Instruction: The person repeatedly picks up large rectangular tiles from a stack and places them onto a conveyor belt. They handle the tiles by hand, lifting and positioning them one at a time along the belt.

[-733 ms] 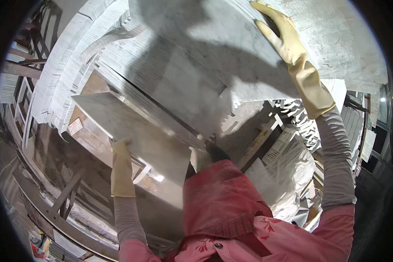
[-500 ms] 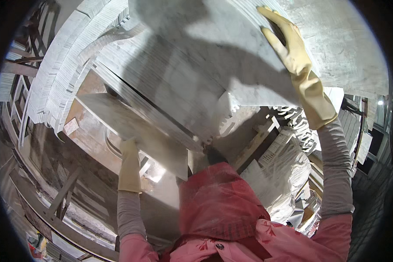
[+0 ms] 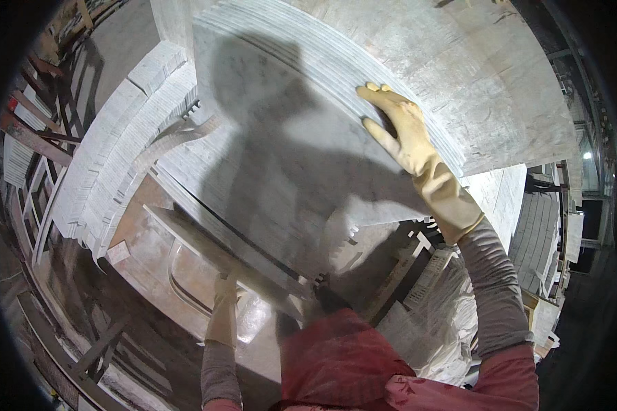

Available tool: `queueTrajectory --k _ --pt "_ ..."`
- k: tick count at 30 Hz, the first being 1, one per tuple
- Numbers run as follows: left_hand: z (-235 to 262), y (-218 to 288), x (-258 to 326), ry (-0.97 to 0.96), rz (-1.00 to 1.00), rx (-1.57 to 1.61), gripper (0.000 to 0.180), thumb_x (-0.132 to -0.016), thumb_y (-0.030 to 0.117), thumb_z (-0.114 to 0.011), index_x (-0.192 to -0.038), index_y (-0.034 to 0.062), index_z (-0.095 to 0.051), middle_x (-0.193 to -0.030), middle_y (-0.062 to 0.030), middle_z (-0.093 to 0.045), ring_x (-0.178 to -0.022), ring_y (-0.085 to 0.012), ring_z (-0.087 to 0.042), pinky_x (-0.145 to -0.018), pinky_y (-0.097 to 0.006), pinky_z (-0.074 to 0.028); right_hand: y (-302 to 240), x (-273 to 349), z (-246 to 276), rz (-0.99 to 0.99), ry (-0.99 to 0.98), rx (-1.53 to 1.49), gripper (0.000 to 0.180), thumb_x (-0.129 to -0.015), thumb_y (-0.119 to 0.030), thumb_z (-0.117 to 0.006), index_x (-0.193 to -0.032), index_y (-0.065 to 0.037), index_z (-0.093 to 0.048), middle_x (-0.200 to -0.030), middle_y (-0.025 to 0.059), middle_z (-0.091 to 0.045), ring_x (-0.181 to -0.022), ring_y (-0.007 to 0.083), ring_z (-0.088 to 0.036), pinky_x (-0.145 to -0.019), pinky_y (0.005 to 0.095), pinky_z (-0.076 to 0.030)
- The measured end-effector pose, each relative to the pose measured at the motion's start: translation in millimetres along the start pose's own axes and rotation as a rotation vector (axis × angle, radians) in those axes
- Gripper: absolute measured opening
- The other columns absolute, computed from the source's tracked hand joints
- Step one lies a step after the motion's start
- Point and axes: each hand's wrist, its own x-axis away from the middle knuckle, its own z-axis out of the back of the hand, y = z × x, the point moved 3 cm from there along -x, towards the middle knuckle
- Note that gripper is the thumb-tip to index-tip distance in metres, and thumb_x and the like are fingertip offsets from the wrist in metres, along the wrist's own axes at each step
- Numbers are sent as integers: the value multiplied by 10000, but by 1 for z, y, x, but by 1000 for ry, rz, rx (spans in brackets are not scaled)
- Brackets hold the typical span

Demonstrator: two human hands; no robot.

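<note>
A cream rubber glove covers each of my hands. My left hand (image 3: 224, 301) is at the lower edge of a thin grey stone slab (image 3: 202, 236), which leans toward me, apart from the stack along its upper part. The fingers are closed at that edge, their tips partly hidden by it. Up on the right, my right hand (image 3: 399, 127) lies over the top edges of a stack of large grey-veined marble slabs (image 3: 329, 171). Its thumb and fingers are spread, the thumb against the front face. My shadow falls across that face.
Beyond the stack stands a broad pale panel (image 3: 487, 82). Narrow white stone strips (image 3: 127, 144) are stacked at the left, above a brown board (image 3: 140, 243). Plastic-wrapped material (image 3: 432, 322) lies at lower right. Metal frames (image 3: 38, 137) line the far left.
My view has shifted, so the stack sits lower in the picture. The slab at my left hand now shows more edge-on, nearer the stack. My right hand stays on the stack's top edges.
</note>
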Motion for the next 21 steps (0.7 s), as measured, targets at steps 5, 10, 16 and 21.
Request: queueTrajectory --k 5,10,16,21 --pt "-7 49 40 -118 -141 100 412 -1048 317 -610 -1356 47 -563 -963 -134 -701 -703 -210 -693 -567 -351 -613 -1 4 0 55 76 66 516 -1005 -408 -605 -1376 -48 -610 -1274 247 -666 -1155 426 -627 -1057 490 -471" --pt "-20 58 94 -131 -161 227 412 -1056 285 -595 -1366 17 -556 -989 -162 -699 -741 -225 -695 -631 -335 -615 -17 2 12 19 12 118 450 -958 -238 -667 -1363 -53 -604 -1241 176 -655 -1109 369 -645 -968 449 -524" --pt "-14 -41 112 -179 -181 281 436 -1028 258 -637 -1360 -9 -548 -988 -179 -702 -773 -256 -708 -632 -392 -622 -35 1 17 74 -110 397 549 -917 -306 -722 -1387 -65 -575 -1329 160 -616 -1227 361 -593 -1032 491 -486" --pt "18 -134 118 -100 -2 370 467 -1023 292 -646 -1350 -28 -551 -965 -193 -706 -768 -290 -721 -630 -415 -625 -20 9 6 77 -149 361 608 -963 -338 -699 -1451 -29 -511 -1516 190 -499 -1365 404 -506 -1151 506 -444"
